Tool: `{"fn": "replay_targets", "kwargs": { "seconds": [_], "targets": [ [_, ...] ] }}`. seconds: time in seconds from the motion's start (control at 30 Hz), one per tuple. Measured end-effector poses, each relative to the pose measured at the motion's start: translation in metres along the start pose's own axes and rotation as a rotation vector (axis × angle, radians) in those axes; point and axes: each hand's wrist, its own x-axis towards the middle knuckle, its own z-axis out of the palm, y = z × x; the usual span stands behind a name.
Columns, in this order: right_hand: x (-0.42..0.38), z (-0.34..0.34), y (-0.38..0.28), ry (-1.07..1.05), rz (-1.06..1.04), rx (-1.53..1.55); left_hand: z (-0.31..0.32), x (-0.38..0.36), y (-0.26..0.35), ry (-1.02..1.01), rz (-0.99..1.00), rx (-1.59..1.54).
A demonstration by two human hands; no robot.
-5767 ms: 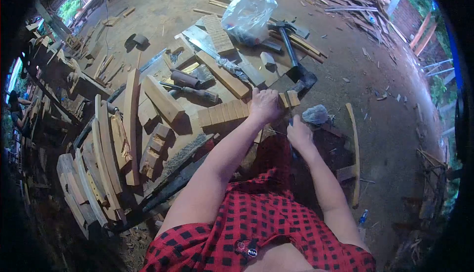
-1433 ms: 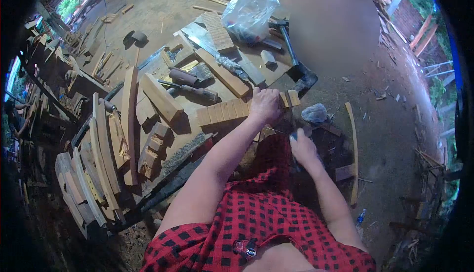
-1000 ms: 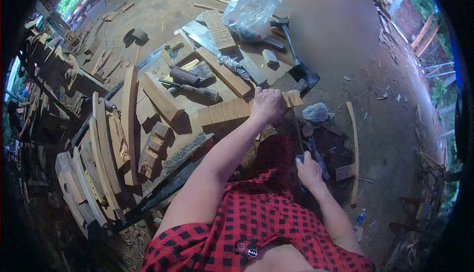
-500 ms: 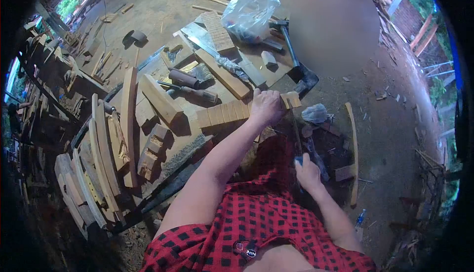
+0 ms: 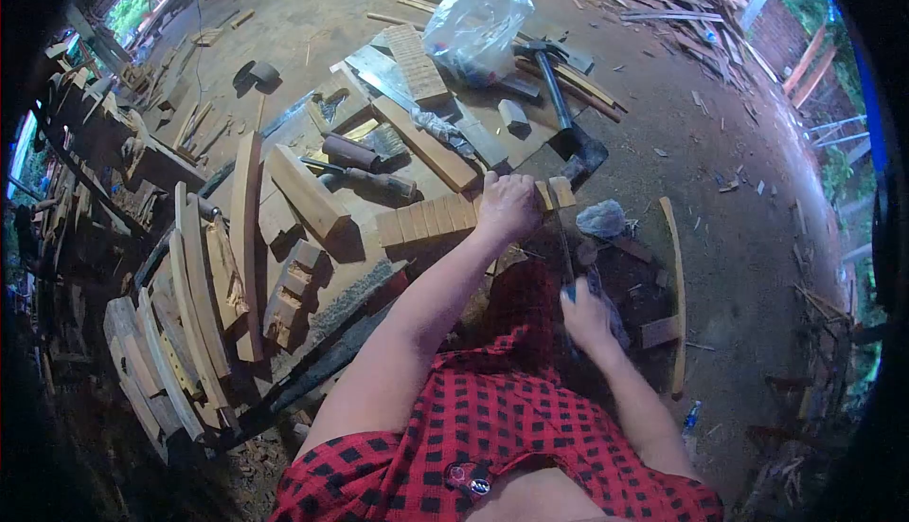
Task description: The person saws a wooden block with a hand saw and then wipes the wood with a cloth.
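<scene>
The left hand (image 5: pixel 509 207) is closed over the top of a wooden block (image 5: pixel 428 223) scored with a row of crosswise cuts, its fingers curled down over the far edge near the block's right end. The block lies roughly crosswise in front of the person, one short stretch of it showing beyond the hand. The right hand (image 5: pixel 587 317) is wrapped around the blue handle of a thin-bladed saw (image 5: pixel 567 257), nearer the body and lower; the blade runs up to the block just right of the left hand — whether its teeth sit inside a cut is too small to tell. Beside the block's right end lies a crumpled wad of pale plastic (image 5: pixel 603 220). Beyond the block are a wooden-handled chisel (image 5: pixel 383 183), a bristled brush (image 5: pixel 383 141), a long squared timber (image 5: pixel 426 145), a clear plastic bag (image 5: pixel 476 34) and a dark-handled hammer (image 5: pixel 552 91). To the left, a notched block (image 5: pixel 294 293) lies near several long curved slats (image 5: pixel 200 285); a curved wooden strip (image 5: pixel 679 295) rests on the ground at right.
</scene>
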Motion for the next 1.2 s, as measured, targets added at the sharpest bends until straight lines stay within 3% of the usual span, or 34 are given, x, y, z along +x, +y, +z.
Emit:
{"fn": "replay_targets", "kwargs": {
  "seconds": [0.13,0.4,0.67,0.9,1.0,1.13,1.2],
  "targets": [
    [-0.027,0.005,0.019,0.014,-0.072,0.009,-0.002,0.002,0.0,-0.005,-0.032,-0.031],
    [0.071,-0.009,-0.027,0.104,-0.087,0.022,0.0,0.001,0.0,0.01,-0.016,-0.012],
    [-0.037,0.004,0.02,0.027,-0.022,0.039,-0.002,0.001,0.001,0.006,-0.024,-0.013],
    [0.07,-0.009,-0.027,0.103,-0.099,0.042,-0.003,-0.001,0.002,0.026,-0.006,-0.022],
    [0.071,-0.009,-0.023,0.106,-0.075,0.047,-0.002,-0.001,0.001,0.053,0.02,0.004],
    [-0.004,-0.007,-0.006,-0.014,0.041,-0.004,0.002,-0.001,0.0,0.047,0.011,-0.011],
    [-0.027,-0.003,0.009,-0.025,0.001,0.011,0.005,0.001,-0.002,0.072,0.013,-0.026]
  ]
}}
